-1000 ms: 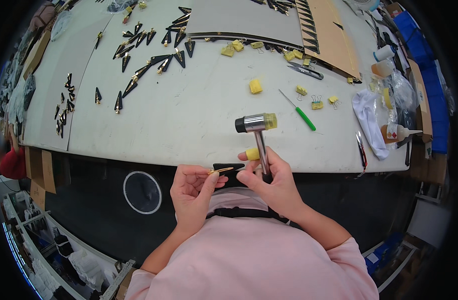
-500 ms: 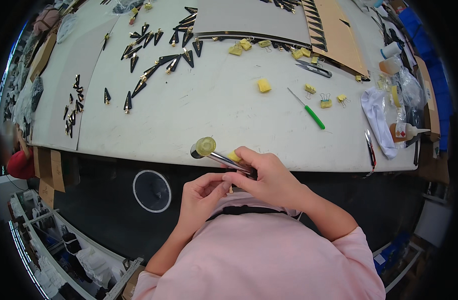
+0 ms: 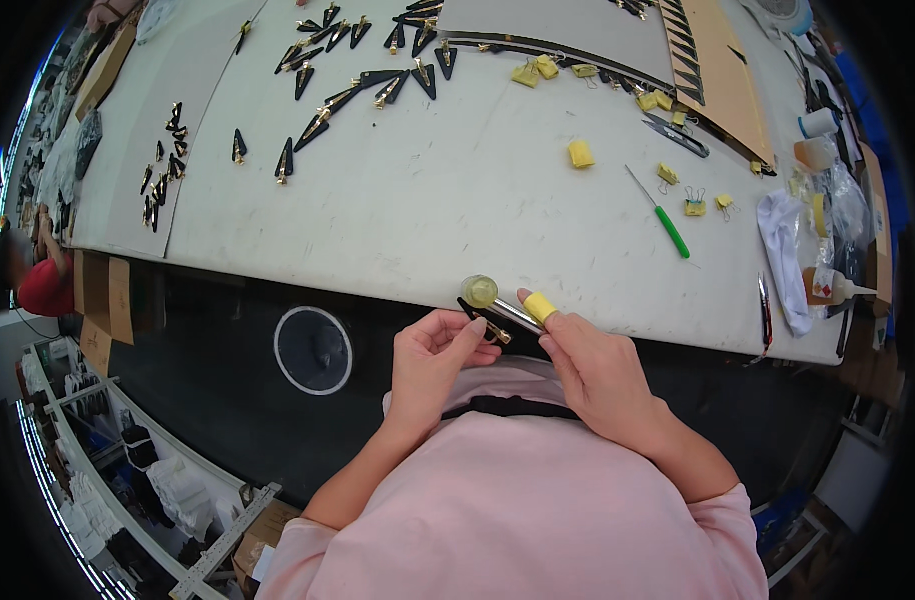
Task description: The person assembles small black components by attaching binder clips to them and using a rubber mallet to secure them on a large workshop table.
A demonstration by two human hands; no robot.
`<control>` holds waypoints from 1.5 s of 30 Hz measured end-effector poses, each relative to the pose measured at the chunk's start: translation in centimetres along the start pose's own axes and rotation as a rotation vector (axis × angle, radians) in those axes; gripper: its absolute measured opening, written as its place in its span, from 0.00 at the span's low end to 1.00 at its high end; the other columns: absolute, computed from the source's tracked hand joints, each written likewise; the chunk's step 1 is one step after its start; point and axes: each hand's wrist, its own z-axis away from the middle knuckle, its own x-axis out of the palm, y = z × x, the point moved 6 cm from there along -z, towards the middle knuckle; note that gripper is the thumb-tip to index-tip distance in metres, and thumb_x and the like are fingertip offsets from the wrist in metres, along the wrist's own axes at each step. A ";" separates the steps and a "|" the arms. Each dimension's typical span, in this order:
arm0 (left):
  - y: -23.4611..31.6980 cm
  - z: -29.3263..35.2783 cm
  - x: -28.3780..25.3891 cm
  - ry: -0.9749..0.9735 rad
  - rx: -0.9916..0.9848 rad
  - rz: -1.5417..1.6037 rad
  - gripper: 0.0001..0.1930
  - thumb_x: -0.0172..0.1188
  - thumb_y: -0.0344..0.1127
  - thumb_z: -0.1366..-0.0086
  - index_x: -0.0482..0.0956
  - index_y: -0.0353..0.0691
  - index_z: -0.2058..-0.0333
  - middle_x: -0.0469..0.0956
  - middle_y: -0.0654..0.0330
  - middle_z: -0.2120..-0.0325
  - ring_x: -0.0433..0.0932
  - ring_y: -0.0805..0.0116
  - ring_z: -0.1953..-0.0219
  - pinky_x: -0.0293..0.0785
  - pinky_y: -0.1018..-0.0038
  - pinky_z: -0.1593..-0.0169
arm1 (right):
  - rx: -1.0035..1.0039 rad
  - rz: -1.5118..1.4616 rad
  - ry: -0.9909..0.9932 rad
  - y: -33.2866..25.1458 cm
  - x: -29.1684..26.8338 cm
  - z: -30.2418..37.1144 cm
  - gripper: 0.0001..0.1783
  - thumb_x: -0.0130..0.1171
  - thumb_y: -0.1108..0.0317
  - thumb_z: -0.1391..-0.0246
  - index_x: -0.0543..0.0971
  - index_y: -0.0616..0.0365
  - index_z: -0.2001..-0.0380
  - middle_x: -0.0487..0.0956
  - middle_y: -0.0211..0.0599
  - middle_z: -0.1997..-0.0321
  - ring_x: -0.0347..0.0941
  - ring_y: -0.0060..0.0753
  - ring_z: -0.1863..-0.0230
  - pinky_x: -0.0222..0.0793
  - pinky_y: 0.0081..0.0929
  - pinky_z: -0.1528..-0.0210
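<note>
Close to the table's front edge, my left hand (image 3: 429,362) pinches a black triangular hair clip (image 3: 493,328) with a gold metal part. My right hand (image 3: 605,372) is closed around the metal handle of a small hammer (image 3: 481,291), whose round yellowish head points left, right beside the clip. A yellow wrap (image 3: 539,306) is around one of my right fingers. Farther away on the table lie several similar black clips (image 3: 313,132) with gold parts, scattered at the left and centre.
On the white table (image 3: 397,200) lie a green-handled awl (image 3: 669,230), yellow binder clips (image 3: 695,207), a yellow roll (image 3: 581,153), thread snips (image 3: 677,136) and tweezers (image 3: 765,312). A bottle (image 3: 832,287) stands by a white cloth (image 3: 782,260). Below is a round bin (image 3: 313,350). Another person (image 3: 45,285) is far left.
My hands have come apart, the right one moving to the right with the hammer. The clip in my left fingers now shows more fully. The whole view has shifted slightly.
</note>
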 end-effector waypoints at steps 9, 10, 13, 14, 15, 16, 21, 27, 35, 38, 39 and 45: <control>0.0 0.1 -0.2 0.010 -0.077 0.037 0.06 0.60 0.29 0.36 0.77 0.30 0.67 0.80 0.53 0.73 0.82 0.68 0.71 0.80 0.77 0.64 | -0.077 0.098 0.026 -0.9 0.9 -0.8 0.15 0.56 0.73 0.43 0.73 0.60 0.52 0.70 0.37 0.78 0.69 0.36 0.82 0.63 0.32 0.83; -0.1 0.1 -0.2 0.011 -0.079 0.038 0.06 0.60 0.29 0.36 0.77 0.30 0.67 0.80 0.53 0.73 0.82 0.68 0.71 0.80 0.77 0.64 | -0.093 0.089 0.058 -1.4 0.5 -0.9 0.14 0.56 0.73 0.43 0.73 0.60 0.53 0.69 0.36 0.78 0.68 0.36 0.82 0.62 0.32 0.83; -0.1 -0.1 -0.2 0.006 -0.064 0.055 0.07 0.60 0.29 0.36 0.77 0.30 0.67 0.80 0.53 0.73 0.82 0.68 0.71 0.80 0.77 0.64 | -0.157 0.052 0.115 -1.2 0.4 0.0 0.13 0.56 0.72 0.43 0.73 0.60 0.54 0.69 0.36 0.79 0.68 0.36 0.82 0.62 0.32 0.83; -0.2 -0.2 -0.2 0.010 -0.063 0.046 0.06 0.60 0.29 0.37 0.77 0.31 0.67 0.80 0.53 0.73 0.82 0.68 0.71 0.79 0.76 0.64 | -0.152 0.053 0.118 -1.0 0.4 0.0 0.13 0.56 0.72 0.43 0.73 0.60 0.54 0.69 0.36 0.79 0.68 0.36 0.82 0.62 0.32 0.83; -0.1 -0.3 -0.2 0.015 -0.060 0.038 0.06 0.60 0.29 0.37 0.77 0.32 0.67 0.81 0.53 0.72 0.82 0.68 0.72 0.79 0.76 0.65 | -0.086 0.100 0.042 -0.5 0.8 -0.1 0.13 0.56 0.72 0.43 0.73 0.61 0.55 0.69 0.36 0.79 0.69 0.36 0.82 0.63 0.32 0.83; -0.1 -0.4 -0.1 0.012 -0.061 0.035 0.06 0.60 0.29 0.37 0.77 0.32 0.67 0.81 0.53 0.72 0.82 0.68 0.72 0.79 0.76 0.65 | -0.019 0.146 -0.035 0.0 1.3 -0.2 0.12 0.56 0.72 0.43 0.73 0.61 0.55 0.70 0.36 0.79 0.69 0.36 0.82 0.63 0.31 0.83; 0.0 0.0 0.1 0.018 -0.051 0.050 0.06 0.61 0.29 0.37 0.76 0.32 0.69 0.80 0.54 0.73 0.82 0.67 0.72 0.79 0.77 0.65 | -0.073 0.037 0.095 0.3 1.0 0.5 0.17 0.55 0.72 0.43 0.73 0.60 0.50 0.70 0.36 0.79 0.68 0.36 0.83 0.64 0.30 0.83; 0.0 -0.1 0.1 0.021 -0.050 0.060 0.06 0.61 0.30 0.37 0.76 0.32 0.68 0.80 0.54 0.74 0.82 0.67 0.72 0.79 0.76 0.65 | -0.060 0.095 0.067 0.0 0.4 0.8 0.22 0.55 0.72 0.43 0.71 0.59 0.44 0.70 0.36 0.79 0.68 0.36 0.83 0.64 0.30 0.83; -0.2 0.1 0.2 0.051 -0.043 0.055 0.08 0.61 0.31 0.37 0.75 0.32 0.68 0.79 0.54 0.75 0.82 0.66 0.72 0.79 0.76 0.65 | -0.086 -0.020 0.180 0.6 0.3 1.4 0.22 0.55 0.72 0.43 0.72 0.59 0.44 0.71 0.36 0.78 0.66 0.36 0.84 0.63 0.30 0.83; -0.2 0.2 0.2 0.059 -0.042 0.056 0.08 0.62 0.32 0.37 0.75 0.32 0.68 0.80 0.54 0.75 0.82 0.66 0.72 0.79 0.76 0.65 | 0.022 0.070 -0.053 1.0 1.2 1.5 0.22 0.53 0.77 0.44 0.71 0.64 0.44 0.78 0.45 0.67 0.72 0.39 0.79 0.68 0.29 0.77; -0.3 0.3 0.2 0.066 -0.048 0.040 0.09 0.62 0.32 0.37 0.75 0.32 0.67 0.80 0.53 0.74 0.82 0.67 0.72 0.79 0.76 0.65 | 0.015 0.106 -0.051 0.8 1.1 1.5 0.22 0.53 0.77 0.43 0.71 0.64 0.45 0.78 0.46 0.66 0.72 0.39 0.80 0.68 0.29 0.78; -0.3 -0.1 0.2 0.068 -0.022 0.034 0.08 0.61 0.31 0.36 0.75 0.31 0.67 0.80 0.53 0.73 0.82 0.67 0.71 0.80 0.76 0.64 | -0.049 0.073 0.049 0.7 0.8 1.4 0.23 0.54 0.74 0.43 0.71 0.61 0.43 0.74 0.40 0.74 0.69 0.37 0.83 0.64 0.28 0.81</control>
